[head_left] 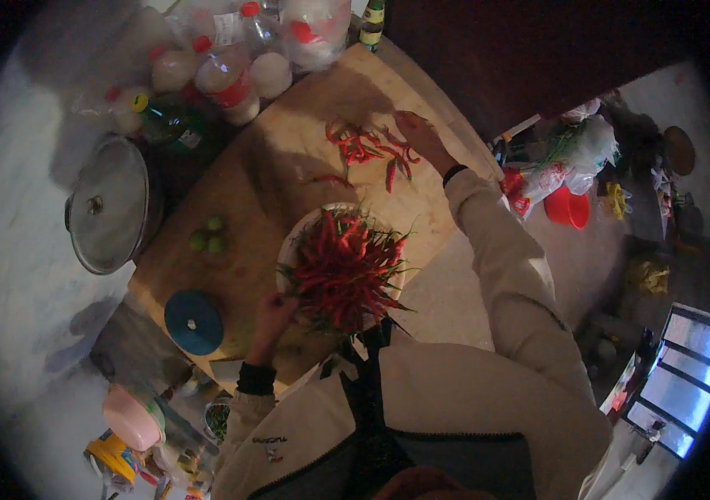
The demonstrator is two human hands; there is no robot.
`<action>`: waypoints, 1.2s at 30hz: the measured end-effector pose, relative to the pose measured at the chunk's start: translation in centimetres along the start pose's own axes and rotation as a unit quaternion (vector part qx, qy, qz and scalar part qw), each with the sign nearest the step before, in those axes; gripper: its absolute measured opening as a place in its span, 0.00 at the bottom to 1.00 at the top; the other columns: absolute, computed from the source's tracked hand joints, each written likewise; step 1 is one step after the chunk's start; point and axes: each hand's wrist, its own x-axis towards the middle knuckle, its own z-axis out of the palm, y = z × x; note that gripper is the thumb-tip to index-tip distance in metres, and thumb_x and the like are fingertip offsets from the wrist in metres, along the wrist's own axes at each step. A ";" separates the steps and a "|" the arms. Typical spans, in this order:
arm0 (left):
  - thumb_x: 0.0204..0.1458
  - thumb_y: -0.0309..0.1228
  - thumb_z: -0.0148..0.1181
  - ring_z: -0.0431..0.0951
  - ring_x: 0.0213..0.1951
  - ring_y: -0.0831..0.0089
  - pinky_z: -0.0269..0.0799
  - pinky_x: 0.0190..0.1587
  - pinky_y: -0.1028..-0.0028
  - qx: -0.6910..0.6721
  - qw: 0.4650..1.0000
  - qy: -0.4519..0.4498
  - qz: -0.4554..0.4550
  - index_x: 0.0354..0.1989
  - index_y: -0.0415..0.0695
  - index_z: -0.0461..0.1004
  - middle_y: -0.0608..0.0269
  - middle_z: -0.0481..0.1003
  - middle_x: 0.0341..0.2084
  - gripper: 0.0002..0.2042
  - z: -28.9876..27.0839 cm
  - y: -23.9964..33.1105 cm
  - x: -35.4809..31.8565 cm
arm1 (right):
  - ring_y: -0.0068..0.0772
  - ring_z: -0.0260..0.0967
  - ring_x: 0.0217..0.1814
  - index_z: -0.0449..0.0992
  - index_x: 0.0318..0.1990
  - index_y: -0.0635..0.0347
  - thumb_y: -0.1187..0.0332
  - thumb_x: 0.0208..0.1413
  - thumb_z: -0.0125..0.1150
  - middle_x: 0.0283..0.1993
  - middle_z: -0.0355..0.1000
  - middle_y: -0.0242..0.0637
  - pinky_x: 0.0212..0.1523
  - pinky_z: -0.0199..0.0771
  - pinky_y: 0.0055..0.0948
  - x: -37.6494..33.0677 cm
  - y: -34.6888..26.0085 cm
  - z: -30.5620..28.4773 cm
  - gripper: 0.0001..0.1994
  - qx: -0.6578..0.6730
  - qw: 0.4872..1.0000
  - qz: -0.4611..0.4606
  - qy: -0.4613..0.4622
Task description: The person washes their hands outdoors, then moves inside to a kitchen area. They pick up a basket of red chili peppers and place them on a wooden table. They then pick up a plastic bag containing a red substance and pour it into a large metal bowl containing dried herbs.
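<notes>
Many chilies (345,271) point different ways.

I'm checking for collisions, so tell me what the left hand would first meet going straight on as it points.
The pale bowl heaped with red peppers: its side lies just ahead of the left hand, possibly touching it, though the single view leaves depth unclear.

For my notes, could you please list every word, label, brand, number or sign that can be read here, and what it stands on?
Cream jacket: small dark lettering, left unquoted.
Yellow-labelled bottle: too small to read.
Red-banded bottle: too blurred to read.
White label at top left: too blurred to read.
Chillies, bowl: no text seen.
</notes>
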 end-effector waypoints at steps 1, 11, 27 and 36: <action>0.50 0.30 0.61 0.75 0.23 0.77 0.71 0.23 0.75 -0.015 1.000 -0.002 0.003 0.36 0.35 0.77 0.62 0.77 0.24 0.10 0.0 -0.1 0.0 | 0.34 0.76 0.41 0.75 0.51 0.60 0.57 0.60 0.56 0.41 0.78 0.40 0.45 0.73 0.34 0.1 -0.1 -0.9 0.19 -0.027 0.998 0.050 -0.018; 0.50 0.32 0.62 0.74 0.23 0.76 0.72 0.24 0.75 0.083 0.996 0.015 -0.032 0.32 0.36 0.75 0.64 0.75 0.22 0.10 -0.4 0.4 -0.4 | 0.48 0.75 0.37 0.78 0.39 0.63 0.54 0.54 0.61 0.34 0.76 0.48 0.40 0.72 0.41 -0.4 -1.6 4.1 0.18 -0.111 0.992 -0.024 -0.059; 0.52 0.30 0.61 0.74 0.22 0.79 0.71 0.22 0.77 0.007 1.000 0.021 -0.005 0.31 0.37 0.75 0.67 0.75 0.21 0.08 0.4 0.8 -0.1 | 0.51 0.74 0.38 0.75 0.36 0.58 0.66 0.56 0.54 0.35 0.74 0.44 0.38 0.74 0.48 4.9 -7.1 -3.4 0.07 -0.356 0.920 -0.161 0.035; 0.55 0.37 0.61 0.76 0.32 0.74 0.73 0.32 0.71 -0.005 0.998 -0.042 -0.050 0.49 0.40 0.74 0.63 0.77 0.35 0.17 -1.1 -1.5 0.4 | 0.35 0.78 0.36 0.80 0.38 0.57 0.61 0.55 0.63 0.34 0.79 0.39 0.37 0.74 0.32 -7.7 2.0 -12.5 0.10 -0.087 0.976 0.192 0.045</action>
